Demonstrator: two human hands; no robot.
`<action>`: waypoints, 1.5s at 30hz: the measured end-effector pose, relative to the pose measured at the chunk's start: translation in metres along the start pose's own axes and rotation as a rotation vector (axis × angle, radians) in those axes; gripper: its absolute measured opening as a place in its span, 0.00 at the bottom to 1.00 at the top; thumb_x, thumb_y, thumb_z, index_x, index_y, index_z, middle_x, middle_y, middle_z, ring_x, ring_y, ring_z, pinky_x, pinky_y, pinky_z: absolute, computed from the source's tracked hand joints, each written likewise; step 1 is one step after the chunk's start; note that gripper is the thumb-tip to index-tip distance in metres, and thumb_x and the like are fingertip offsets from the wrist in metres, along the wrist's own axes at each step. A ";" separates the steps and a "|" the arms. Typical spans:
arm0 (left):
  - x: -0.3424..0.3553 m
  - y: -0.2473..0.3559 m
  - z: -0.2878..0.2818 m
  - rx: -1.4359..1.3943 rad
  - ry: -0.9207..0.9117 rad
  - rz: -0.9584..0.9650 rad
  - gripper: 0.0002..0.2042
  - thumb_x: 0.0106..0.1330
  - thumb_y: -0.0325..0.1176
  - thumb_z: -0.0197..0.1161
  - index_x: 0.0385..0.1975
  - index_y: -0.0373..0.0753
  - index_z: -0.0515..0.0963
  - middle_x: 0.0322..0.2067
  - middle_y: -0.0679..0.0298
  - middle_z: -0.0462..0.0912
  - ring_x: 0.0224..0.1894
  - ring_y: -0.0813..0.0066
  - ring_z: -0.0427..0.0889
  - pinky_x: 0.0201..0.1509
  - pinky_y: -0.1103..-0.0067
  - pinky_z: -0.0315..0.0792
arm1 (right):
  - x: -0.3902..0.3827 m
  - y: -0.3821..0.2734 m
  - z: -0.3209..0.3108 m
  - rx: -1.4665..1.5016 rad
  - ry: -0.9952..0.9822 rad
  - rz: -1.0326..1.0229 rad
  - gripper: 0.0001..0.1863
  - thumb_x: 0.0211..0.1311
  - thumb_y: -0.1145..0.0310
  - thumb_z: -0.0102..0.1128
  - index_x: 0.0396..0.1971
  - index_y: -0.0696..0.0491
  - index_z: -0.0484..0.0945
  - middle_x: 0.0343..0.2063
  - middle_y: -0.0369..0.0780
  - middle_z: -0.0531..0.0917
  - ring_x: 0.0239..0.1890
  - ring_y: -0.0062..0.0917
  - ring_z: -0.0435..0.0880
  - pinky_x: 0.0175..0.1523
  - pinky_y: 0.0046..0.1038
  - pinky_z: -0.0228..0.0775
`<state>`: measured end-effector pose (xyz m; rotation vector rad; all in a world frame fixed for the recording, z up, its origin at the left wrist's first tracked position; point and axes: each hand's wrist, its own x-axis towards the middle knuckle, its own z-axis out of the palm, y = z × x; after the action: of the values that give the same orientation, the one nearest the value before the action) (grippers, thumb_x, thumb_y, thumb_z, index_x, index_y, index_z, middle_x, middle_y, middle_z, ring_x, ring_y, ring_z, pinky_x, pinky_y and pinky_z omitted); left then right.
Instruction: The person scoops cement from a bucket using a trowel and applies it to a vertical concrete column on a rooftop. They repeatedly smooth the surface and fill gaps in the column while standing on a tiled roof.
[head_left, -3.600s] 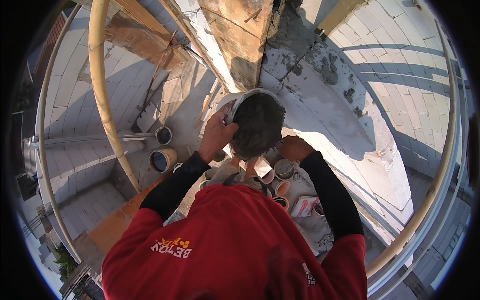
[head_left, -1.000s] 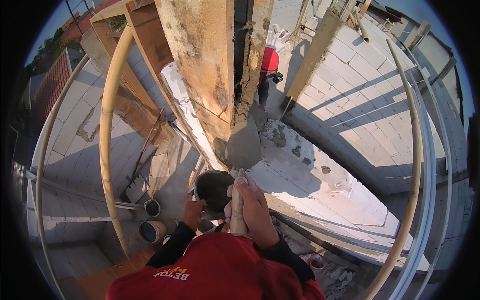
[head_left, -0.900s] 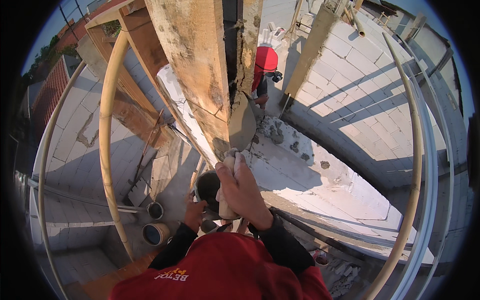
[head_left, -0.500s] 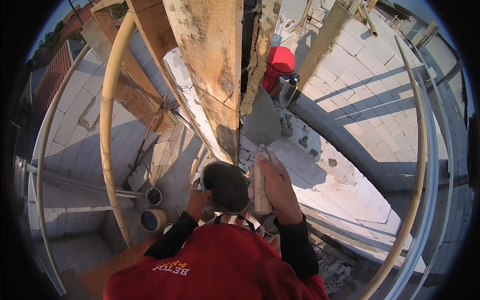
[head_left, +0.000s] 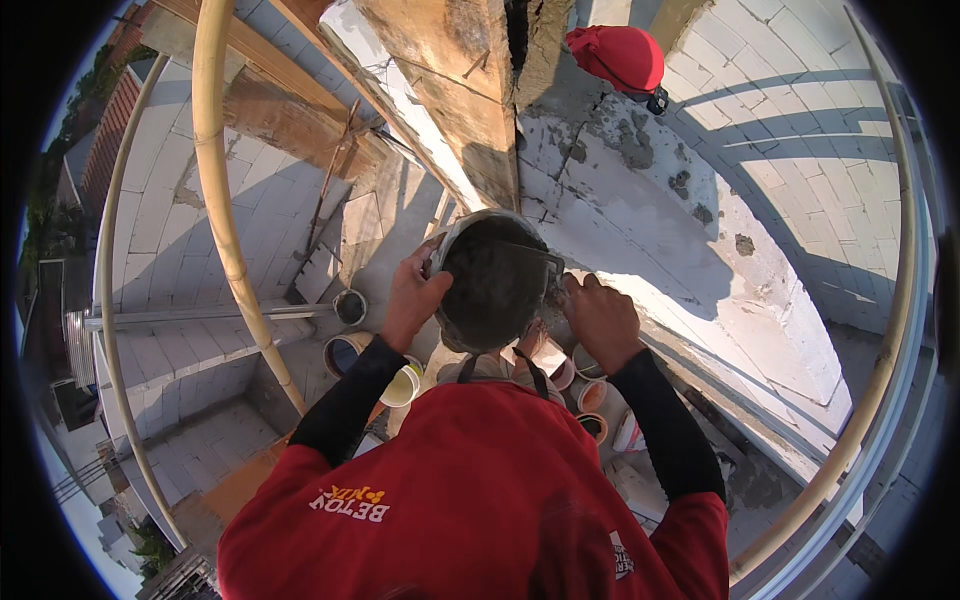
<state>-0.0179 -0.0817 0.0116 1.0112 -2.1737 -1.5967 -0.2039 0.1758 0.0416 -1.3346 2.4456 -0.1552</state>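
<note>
A round bucket (head_left: pixel 446 242) filled with dark wet mortar (head_left: pixel 484 300) is in front of my body. My left hand (head_left: pixel 412 295) grips its left rim, thumb toward the inside. On the other side, my right hand (head_left: pixel 602 318) is closed around the handle of a trowel, which the fingers mostly hide. The mortar-smeared trowel blade (head_left: pixel 522 268) lies over the mortar inside the bucket, at its right side. Beyond the bucket stands a wooden formwork board (head_left: pixel 440 90), beside a white block wall top (head_left: pixel 640 235) with grey mortar patches.
Bamboo poles (head_left: pixel 215 150) curve up at the left and right. A person in a red head covering (head_left: pixel 620 58) is beyond the wall at the upper right. Below are a pail (head_left: pixel 345 352), a small dark bucket (head_left: pixel 350 307) and several other containers. White block walls (head_left: pixel 800 150) flank both sides.
My right hand has brought the trowel from upright beside the bucket down into it. My left hand now grips the rim. The view has shifted, and the other person appears farther right.
</note>
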 end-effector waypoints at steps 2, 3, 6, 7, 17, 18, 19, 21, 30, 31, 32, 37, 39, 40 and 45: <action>0.002 0.015 -0.006 0.164 -0.035 0.036 0.31 0.56 0.30 0.64 0.64 0.32 0.79 0.23 0.72 0.67 0.26 0.83 0.67 0.29 0.79 0.64 | 0.043 -0.019 0.027 0.029 0.131 -0.131 0.16 0.72 0.61 0.60 0.53 0.54 0.78 0.39 0.46 0.85 0.35 0.43 0.90 0.40 0.43 0.83; 0.009 0.025 -0.011 0.080 -0.037 -0.003 0.31 0.56 0.30 0.64 0.64 0.31 0.79 0.24 0.72 0.69 0.26 0.83 0.67 0.30 0.79 0.64 | 0.044 -0.026 0.039 0.027 0.101 -0.172 0.17 0.70 0.63 0.60 0.54 0.55 0.78 0.39 0.46 0.85 0.35 0.42 0.90 0.40 0.42 0.83; 0.018 0.037 -0.027 -0.063 -0.003 -0.093 0.30 0.57 0.29 0.63 0.64 0.30 0.79 0.26 0.73 0.73 0.28 0.84 0.69 0.31 0.81 0.65 | 0.032 -0.042 0.044 0.027 0.007 -0.266 0.19 0.67 0.67 0.60 0.55 0.58 0.76 0.39 0.46 0.85 0.36 0.40 0.90 0.39 0.41 0.83; 0.016 0.035 -0.033 -0.043 0.031 -0.083 0.30 0.57 0.29 0.63 0.64 0.29 0.78 0.27 0.73 0.75 0.28 0.84 0.70 0.31 0.81 0.66 | 0.028 -0.043 0.013 0.021 -0.014 -0.272 0.19 0.66 0.69 0.60 0.55 0.59 0.76 0.38 0.46 0.84 0.35 0.39 0.90 0.39 0.40 0.83; 0.017 0.066 -0.047 -0.158 0.079 -0.007 0.28 0.57 0.24 0.59 0.61 0.27 0.79 0.38 0.65 0.87 0.38 0.84 0.79 0.44 0.82 0.75 | 0.018 -0.064 -0.001 0.083 0.010 -0.231 0.10 0.70 0.68 0.58 0.45 0.58 0.75 0.33 0.48 0.85 0.36 0.40 0.91 0.36 0.41 0.83; 0.015 0.058 -0.046 -0.185 0.080 0.019 0.28 0.57 0.24 0.58 0.61 0.27 0.80 0.40 0.65 0.88 0.41 0.84 0.80 0.48 0.82 0.76 | 0.022 -0.057 -0.002 0.077 -0.010 -0.159 0.11 0.70 0.68 0.58 0.45 0.58 0.76 0.32 0.49 0.86 0.36 0.41 0.91 0.37 0.42 0.83; 0.017 0.057 -0.043 -0.040 0.110 -0.060 0.27 0.57 0.25 0.58 0.60 0.28 0.81 0.42 0.64 0.88 0.42 0.84 0.81 0.49 0.81 0.77 | 0.032 -0.051 -0.003 0.073 -0.026 -0.088 0.11 0.70 0.68 0.58 0.46 0.58 0.76 0.32 0.51 0.86 0.37 0.42 0.91 0.38 0.43 0.83; 0.015 0.068 -0.028 0.026 0.135 -0.018 0.26 0.57 0.25 0.59 0.59 0.30 0.82 0.42 0.64 0.88 0.41 0.83 0.81 0.49 0.80 0.77 | 0.037 -0.045 0.001 0.231 -0.050 -0.008 0.13 0.72 0.66 0.56 0.47 0.60 0.78 0.31 0.55 0.86 0.35 0.47 0.90 0.42 0.44 0.83; 0.021 0.079 -0.009 -0.173 0.209 0.066 0.21 0.58 0.22 0.60 0.52 0.30 0.85 0.29 0.72 0.79 0.29 0.88 0.68 0.34 0.84 0.67 | 0.017 -0.048 0.041 1.011 -0.529 0.004 0.31 0.79 0.47 0.52 0.63 0.61 0.76 0.28 0.43 0.82 0.26 0.22 0.80 0.37 0.35 0.75; 0.020 0.082 -0.015 -0.139 0.208 0.068 0.21 0.58 0.22 0.60 0.53 0.31 0.85 0.29 0.74 0.77 0.29 0.89 0.67 0.33 0.85 0.65 | 0.019 -0.053 0.045 1.039 -0.511 -0.037 0.31 0.79 0.47 0.52 0.63 0.61 0.76 0.27 0.42 0.81 0.25 0.21 0.79 0.36 0.33 0.75; 0.020 0.084 -0.019 -0.106 0.207 0.070 0.21 0.58 0.22 0.60 0.53 0.31 0.85 0.29 0.75 0.76 0.29 0.90 0.65 0.33 0.86 0.63 | 0.020 -0.058 0.048 1.065 -0.493 -0.078 0.32 0.79 0.47 0.52 0.64 0.61 0.75 0.27 0.42 0.81 0.24 0.20 0.78 0.35 0.32 0.74; 0.011 0.088 -0.022 -0.403 0.269 0.105 0.23 0.58 0.19 0.57 0.55 0.27 0.82 0.40 0.66 0.85 0.39 0.82 0.79 0.45 0.84 0.74 | 0.027 -0.071 0.037 1.214 -0.649 -0.069 0.36 0.79 0.47 0.53 0.69 0.65 0.68 0.25 0.37 0.78 0.22 0.18 0.76 0.31 0.29 0.72; 0.011 0.096 -0.030 -0.458 0.298 0.144 0.26 0.56 0.16 0.56 0.58 0.29 0.82 0.43 0.68 0.86 0.39 0.87 0.77 0.46 0.89 0.69 | 0.024 -0.065 0.037 1.320 -0.711 -0.049 0.38 0.79 0.48 0.53 0.72 0.66 0.64 0.23 0.35 0.76 0.22 0.17 0.75 0.31 0.27 0.71; 0.011 0.094 -0.030 -0.475 0.308 0.124 0.25 0.56 0.16 0.57 0.57 0.29 0.82 0.42 0.68 0.86 0.38 0.87 0.77 0.45 0.88 0.69 | 0.021 -0.059 0.035 1.379 -0.733 -0.059 0.39 0.79 0.48 0.54 0.73 0.67 0.62 0.23 0.34 0.75 0.21 0.16 0.74 0.31 0.26 0.71; 0.016 0.069 -0.009 -0.631 0.324 -0.034 0.21 0.56 0.16 0.59 0.52 0.27 0.82 0.34 0.71 0.81 0.33 0.85 0.74 0.39 0.85 0.68 | 0.004 -0.046 0.028 1.326 -0.536 0.034 0.36 0.79 0.51 0.54 0.72 0.66 0.64 0.22 0.31 0.74 0.19 0.14 0.73 0.29 0.21 0.69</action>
<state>-0.0505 -0.0890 0.0749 1.0046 -1.3161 -1.8060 -0.1593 0.1485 0.0261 -0.5714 1.3337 -1.0243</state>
